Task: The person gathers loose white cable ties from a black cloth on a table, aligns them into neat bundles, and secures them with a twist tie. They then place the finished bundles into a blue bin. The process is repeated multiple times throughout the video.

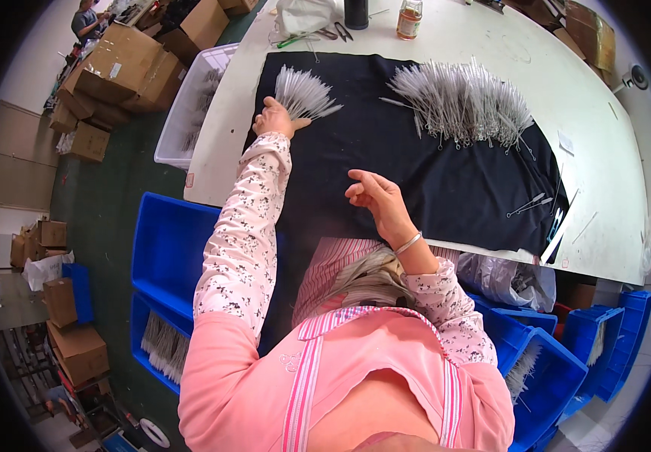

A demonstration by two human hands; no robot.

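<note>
My left hand (275,120) is at the near end of a small fanned bundle of thin white-bristled wire brushes (304,92), on the left of a dark cloth (325,151). Its thumb stretches away from the fingers, and the hand covers part of the bundle's lower left. Above the cloth's near middle hovers my right hand (379,202), index finger extended, the others loosely bent, nothing visible in it. A larger heap of the same brushes (461,102), with wire loops toward me, lies at the far right. A few loose brushes (529,206) rest near the cloth's right edge.
On the white table (596,166) stand a jar (409,19) and a dark cylinder (356,13); small scissors (343,32) lie nearby. Blue snips (556,224) are at the right edge. Blue bins (171,241) flank me, some holding brushes. A white crate (171,143) adjoins the table's left.
</note>
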